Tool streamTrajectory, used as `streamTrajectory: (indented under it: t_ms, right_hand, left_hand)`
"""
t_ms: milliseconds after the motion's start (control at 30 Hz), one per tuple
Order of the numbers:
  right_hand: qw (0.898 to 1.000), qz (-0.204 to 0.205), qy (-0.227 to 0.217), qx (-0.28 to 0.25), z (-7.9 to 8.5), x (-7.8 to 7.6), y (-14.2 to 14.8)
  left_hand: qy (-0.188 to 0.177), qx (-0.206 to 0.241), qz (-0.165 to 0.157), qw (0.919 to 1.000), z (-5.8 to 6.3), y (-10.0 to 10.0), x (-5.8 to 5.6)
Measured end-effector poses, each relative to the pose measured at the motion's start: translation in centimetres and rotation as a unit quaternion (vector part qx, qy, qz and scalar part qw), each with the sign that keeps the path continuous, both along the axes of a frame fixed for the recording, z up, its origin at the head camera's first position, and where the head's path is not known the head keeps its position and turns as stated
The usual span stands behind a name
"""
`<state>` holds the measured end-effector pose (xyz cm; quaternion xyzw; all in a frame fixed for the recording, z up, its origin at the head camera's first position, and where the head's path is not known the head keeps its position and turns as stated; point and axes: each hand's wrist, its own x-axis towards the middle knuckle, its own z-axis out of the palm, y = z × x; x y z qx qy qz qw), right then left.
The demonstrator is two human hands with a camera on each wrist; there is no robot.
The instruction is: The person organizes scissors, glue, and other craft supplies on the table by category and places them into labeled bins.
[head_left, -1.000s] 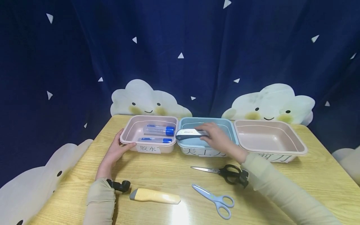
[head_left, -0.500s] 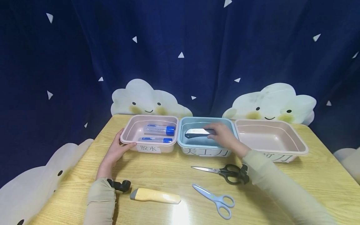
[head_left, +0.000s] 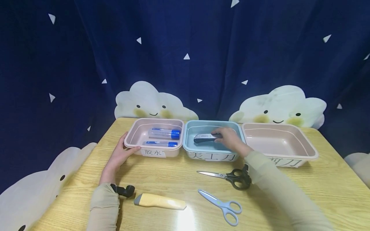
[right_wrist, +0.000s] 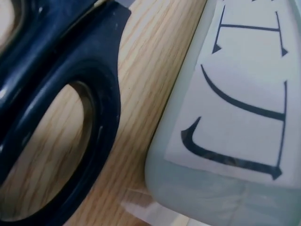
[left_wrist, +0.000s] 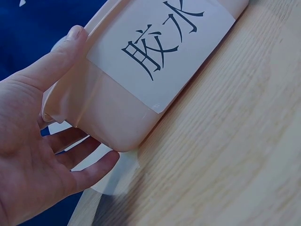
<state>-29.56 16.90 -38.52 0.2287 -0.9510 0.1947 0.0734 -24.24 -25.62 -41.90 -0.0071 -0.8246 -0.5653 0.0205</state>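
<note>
My right hand (head_left: 229, 138) reaches into the blue plastic bin (head_left: 214, 150) in the middle and holds a black-and-white utility knife (head_left: 206, 138) by its right end, low inside the bin. My left hand (head_left: 119, 154) grips the left front corner of a pink bin (head_left: 131, 130), thumb on the rim. In the left wrist view the thumb (left_wrist: 66, 52) lies along the rim and the other fingers reach around the corner. Two clear glue tubes with blue caps, a thick one (head_left: 163, 133) and a slimmer one (head_left: 159, 143), lie in that bin.
A second pink bin (head_left: 313, 150) stands at the right. In front lie black-handled scissors (head_left: 231, 176), light-blue scissors (head_left: 221, 203) and a yellow utility knife (head_left: 159, 201) on the wooden table (head_left: 173, 173). A dark-blue curtain (head_left: 185, 32) hangs behind. Paper labels with characters mark the bins.
My right hand has moved right and lowered the utility knife from over the blue bin's left rim down into the bin. The left hand stays at the pink bin's corner.
</note>
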Motion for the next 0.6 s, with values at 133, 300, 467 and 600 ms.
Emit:
streamTrajectory:
  t_ms: [133, 300, 467, 600]
  right_hand:
    - [1.000, -0.012, -0.014, 0.016, -0.43, -0.48, -0.09]
    - [0.998, -0.023, -0.027, 0.045, -0.53, -0.82, -0.28]
    - [0.997, -0.027, -0.036, 0.068, -0.20, -0.72, -0.49]
    - [0.995, -0.021, -0.041, 0.084, -0.26, -0.73, -0.56]
  left_hand:
    - [-0.004, 0.003, -0.001, 1.0000, 0.05, 0.05, 0.10]
    - [-0.008, 0.000, 0.002, 1.0000, 0.04, 0.01, 0.07]
    - [-0.007, -0.002, 0.002, 1.0000, 0.10, 0.04, 0.04]
    - [-0.006, 0.001, 0.001, 1.0000, 0.16, 0.11, 0.13]
